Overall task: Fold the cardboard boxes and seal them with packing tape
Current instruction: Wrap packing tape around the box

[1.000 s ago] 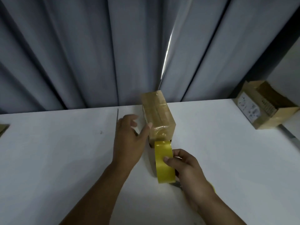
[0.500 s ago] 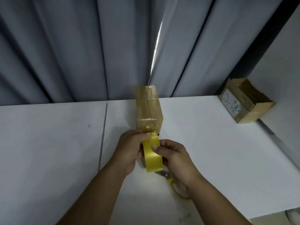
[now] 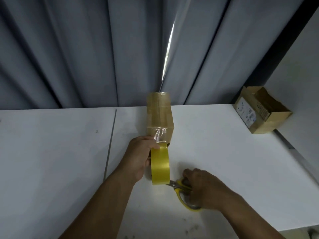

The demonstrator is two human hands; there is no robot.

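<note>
A small taped cardboard box (image 3: 159,116) stands on the white table (image 3: 215,144), its near end covered in shiny tape. Just in front of it my left hand (image 3: 140,152) grips a yellow roll of packing tape (image 3: 160,167) held on edge, with a strip still running from the roll up to the box. To the right of the roll, my right hand (image 3: 202,188) closes round the yellow handles of a pair of scissors (image 3: 181,188) lying on the table. The scissor blades point at the roll and are partly hidden behind it.
An open cardboard box (image 3: 259,116) with a white label sits at the table's far right corner against a white wall. Grey curtains (image 3: 86,49) hang right behind the table. A seam (image 3: 110,144) runs through the tabletop left of my hands.
My right hand let go of the tape roll and dropped to the scissors on the table. My left hand took over the roll and keeps it by the box.
</note>
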